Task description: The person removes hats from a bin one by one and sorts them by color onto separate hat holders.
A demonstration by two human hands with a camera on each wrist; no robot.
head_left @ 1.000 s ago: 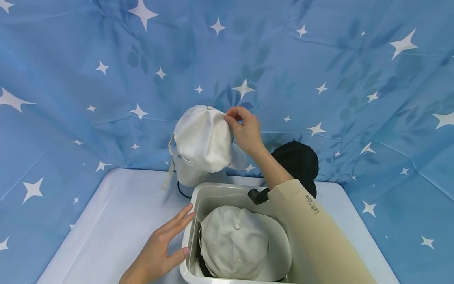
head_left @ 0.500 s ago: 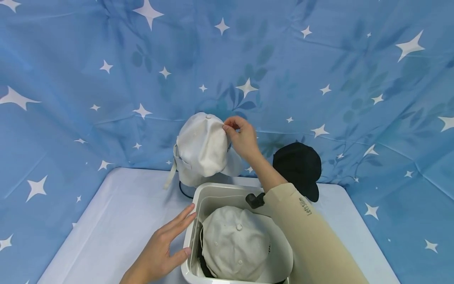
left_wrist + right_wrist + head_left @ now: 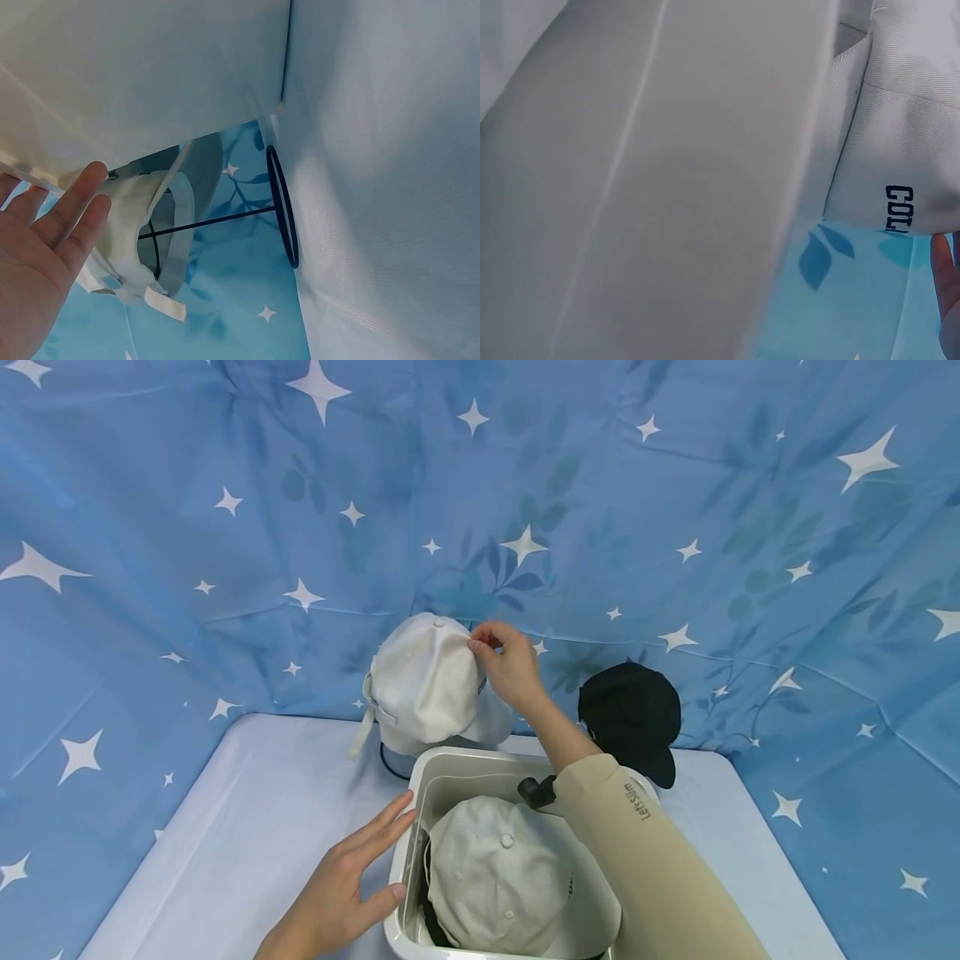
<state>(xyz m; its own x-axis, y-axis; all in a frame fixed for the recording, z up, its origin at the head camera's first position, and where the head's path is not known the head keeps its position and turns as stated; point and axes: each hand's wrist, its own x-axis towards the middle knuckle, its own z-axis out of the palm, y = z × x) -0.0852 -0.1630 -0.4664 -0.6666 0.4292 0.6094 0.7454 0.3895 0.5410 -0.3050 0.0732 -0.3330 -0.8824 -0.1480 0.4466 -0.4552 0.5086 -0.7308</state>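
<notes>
Behind the bin, a white baseball cap [image 3: 423, 681] sits over a black wire hat stand [image 3: 217, 220], its strap end hanging at the left. My right hand [image 3: 513, 664] pinches the front of its crown between thumb and fingers. Dark letters starting "COL" show on the cap [image 3: 900, 180] in the right wrist view. My left hand [image 3: 345, 868] lies with fingers spread against the left rim of the white plastic bin [image 3: 401, 852]. Inside the bin lies an off-white cap [image 3: 495, 877], crown up and brim to the right, with something black partly hidden under it.
To the right at the back, a black cap [image 3: 630, 718] stands raised near the curtain. A dark pipe-shaped object [image 3: 537, 792] shows at the bin's back edge, partly behind my sleeve [image 3: 645, 852]. A blue star-patterned curtain [image 3: 225, 552] hangs behind the white-covered table [image 3: 277, 785].
My right hand has come down with the white cap, which now sits lower over the stand. The left hand has stayed at the bin's rim.
</notes>
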